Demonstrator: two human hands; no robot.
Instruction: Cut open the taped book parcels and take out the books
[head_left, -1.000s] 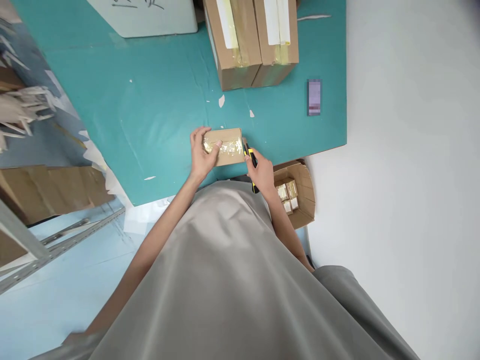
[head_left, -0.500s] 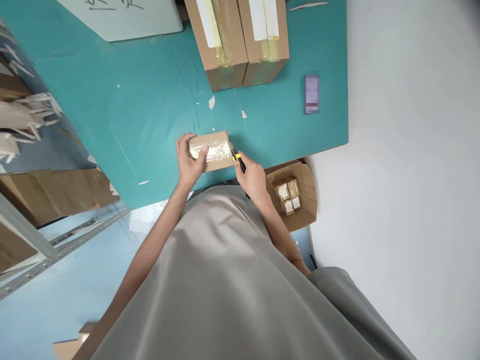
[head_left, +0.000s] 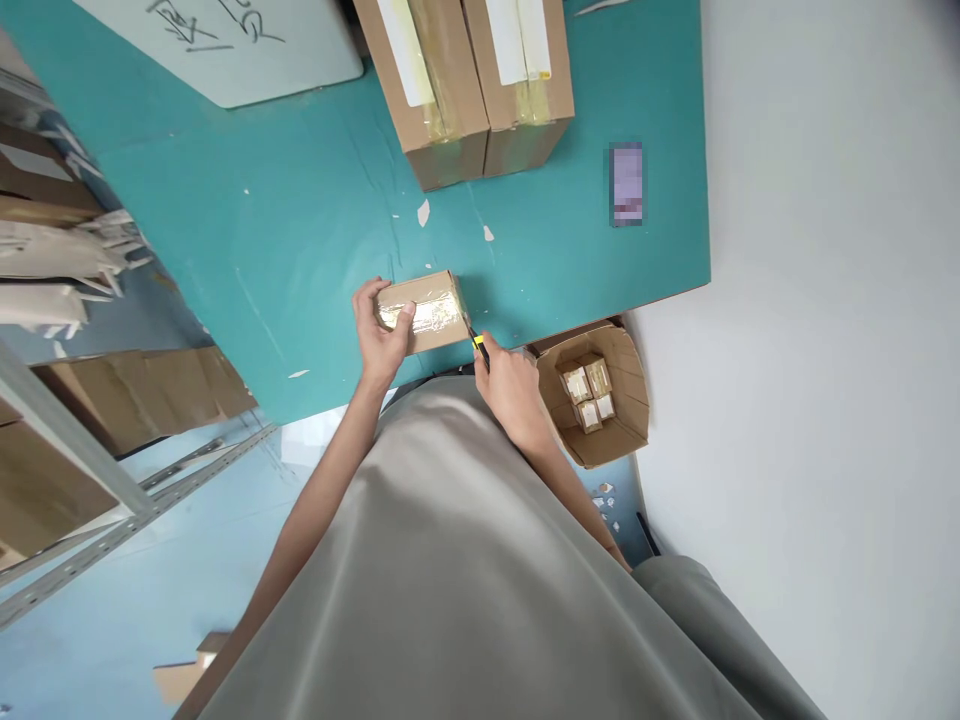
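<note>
A small brown cardboard box (head_left: 436, 330) with shiny clear tape along its top is at the near edge of the green table (head_left: 315, 220). My left hand (head_left: 383, 335) grips its left end, thumb on top and fingers around the far side. In my right hand (head_left: 511, 392) is a black and yellow utility knife (head_left: 481, 347), its tip at the right end of the box. The fingers of my right hand are wrapped round the knife handle.
Two large taped cartons (head_left: 487, 110) stand at the far side, beside a white panel (head_left: 292, 50) with black writing. A blurred purple item (head_left: 627, 184) lies right. An open carton (head_left: 630, 400) below the table edge holds several small boxes (head_left: 589, 390). Metal shelving (head_left: 82, 430) is left.
The knife and my right hand have moved slightly down along the right end of the box. My left hand keeps its hold. The whole view has shifted a little.
</note>
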